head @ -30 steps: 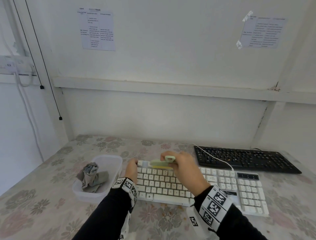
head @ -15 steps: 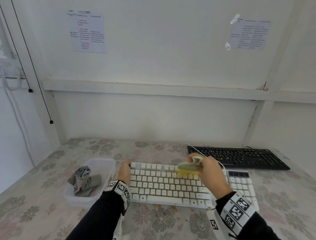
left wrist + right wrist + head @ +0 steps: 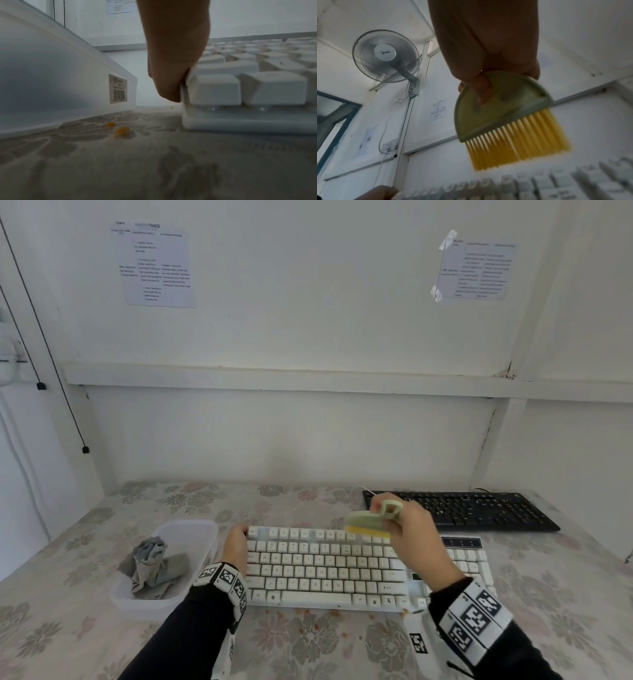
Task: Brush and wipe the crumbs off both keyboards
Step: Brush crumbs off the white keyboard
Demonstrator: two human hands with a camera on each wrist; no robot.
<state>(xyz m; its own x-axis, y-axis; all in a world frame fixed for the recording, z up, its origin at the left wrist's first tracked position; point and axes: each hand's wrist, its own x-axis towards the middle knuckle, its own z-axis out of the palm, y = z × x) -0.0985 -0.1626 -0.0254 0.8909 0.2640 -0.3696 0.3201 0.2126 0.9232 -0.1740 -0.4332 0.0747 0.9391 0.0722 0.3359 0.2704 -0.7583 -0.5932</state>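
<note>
A white keyboard [image 3: 329, 570] lies in front of me on the flowered table. My left hand [image 3: 236, 546] holds its left end, the side of the hand pressed against the edge [image 3: 171, 83]. My right hand [image 3: 383, 517] grips a small green brush [image 3: 364, 520] with yellow bristles [image 3: 518, 142], thumb on its flat back. The bristles hover just over the top key row, right of the middle. A black keyboard [image 3: 479, 510] lies behind at the right. Orange crumbs [image 3: 308, 619] dot the table along the white keyboard's front edge, and two lie near its left end [image 3: 120, 129].
A translucent plastic tub [image 3: 191, 529] holding a crumpled grey cloth [image 3: 154, 566] stands just left of the white keyboard. The white keyboard's cable [image 3: 368, 491] runs back across the black keyboard's left corner. A wall closes off the table's back. A fan [image 3: 385, 56] hangs at the upper left.
My right hand has carried the brush rightward along the white keyboard's top row, from near the left end to past the middle. The left hand has stayed on the left edge.
</note>
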